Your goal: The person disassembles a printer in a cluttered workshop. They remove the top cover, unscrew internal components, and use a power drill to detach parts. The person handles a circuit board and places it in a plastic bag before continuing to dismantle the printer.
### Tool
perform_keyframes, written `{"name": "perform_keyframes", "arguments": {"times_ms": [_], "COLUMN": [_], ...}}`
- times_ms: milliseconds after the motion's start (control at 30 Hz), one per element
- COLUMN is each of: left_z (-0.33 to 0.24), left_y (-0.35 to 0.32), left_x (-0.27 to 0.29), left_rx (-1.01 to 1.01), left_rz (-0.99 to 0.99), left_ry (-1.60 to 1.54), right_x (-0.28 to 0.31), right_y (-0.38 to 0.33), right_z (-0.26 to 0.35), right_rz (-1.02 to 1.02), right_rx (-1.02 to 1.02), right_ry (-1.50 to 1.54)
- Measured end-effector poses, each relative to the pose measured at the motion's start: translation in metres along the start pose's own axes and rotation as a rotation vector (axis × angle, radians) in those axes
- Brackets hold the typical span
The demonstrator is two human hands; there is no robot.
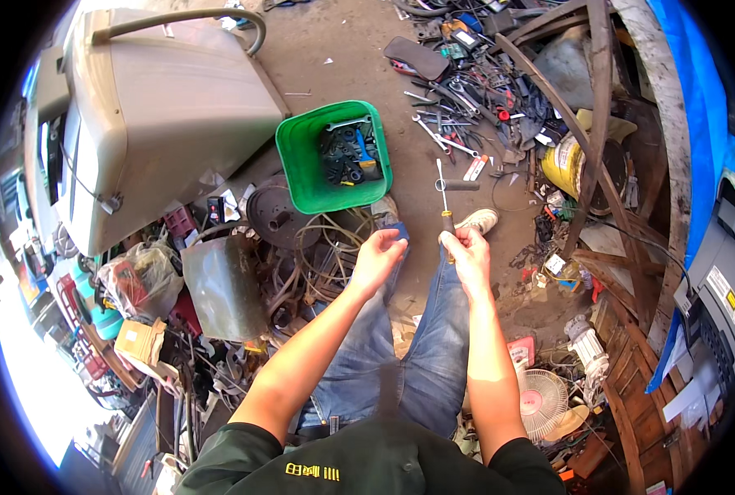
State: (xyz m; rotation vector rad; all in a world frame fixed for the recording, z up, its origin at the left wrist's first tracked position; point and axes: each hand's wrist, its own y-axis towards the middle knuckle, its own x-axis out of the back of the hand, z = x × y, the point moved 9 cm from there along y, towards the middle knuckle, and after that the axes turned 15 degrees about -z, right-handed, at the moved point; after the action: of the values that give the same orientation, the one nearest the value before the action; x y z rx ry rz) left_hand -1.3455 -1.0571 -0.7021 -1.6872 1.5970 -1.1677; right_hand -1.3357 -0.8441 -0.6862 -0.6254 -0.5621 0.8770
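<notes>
My right hand (469, 252) grips the dark and yellow handle of a screwdriver (444, 202), its metal shaft pointing up and away from me. My left hand (377, 257) hovers just left of it above my knee, fingers loosely curled, holding nothing I can make out. Both forearms come up from the lower edge over my blue jeans (421, 346). Just ahead of my hands a green plastic bin (301, 161) with several dark tools in it stands on the dirt floor.
Wrenches and loose hand tools (454, 115) lie scattered ahead to the right. A large grey machine cover (169, 107) fills the upper left. Belts, a pulley (272, 216) and scrap pile up at my left; a small fan (542, 400) and wooden frames stand at right.
</notes>
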Motion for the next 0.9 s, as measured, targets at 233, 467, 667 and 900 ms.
{"name": "perform_keyframes", "arguments": {"times_ms": [233, 467, 667, 900], "left_z": [-0.037, -0.029, 0.069, 0.267], "left_y": [0.043, 0.095, 0.051, -0.127], "left_x": [0.032, 0.117, 0.143, 0.179], "left_rx": [0.087, 0.097, -0.038, 0.334], "left_rz": [-0.243, -0.442, -0.353, -0.371], "left_ry": [-0.492, -0.552, 0.194, 0.246], "right_x": [-0.096, -0.127, -0.045, 0.09], "right_y": [-0.058, -0.104, -0.112, -0.137], "right_z": [-0.022, -0.053, -0.049, 0.024], "right_rz": [0.243, 0.354, 0.201, 0.138], "right_rx": [-0.067, -0.161, -0.299, -0.551], "right_ry": [-0.175, -0.295, -0.178, 0.136]}}
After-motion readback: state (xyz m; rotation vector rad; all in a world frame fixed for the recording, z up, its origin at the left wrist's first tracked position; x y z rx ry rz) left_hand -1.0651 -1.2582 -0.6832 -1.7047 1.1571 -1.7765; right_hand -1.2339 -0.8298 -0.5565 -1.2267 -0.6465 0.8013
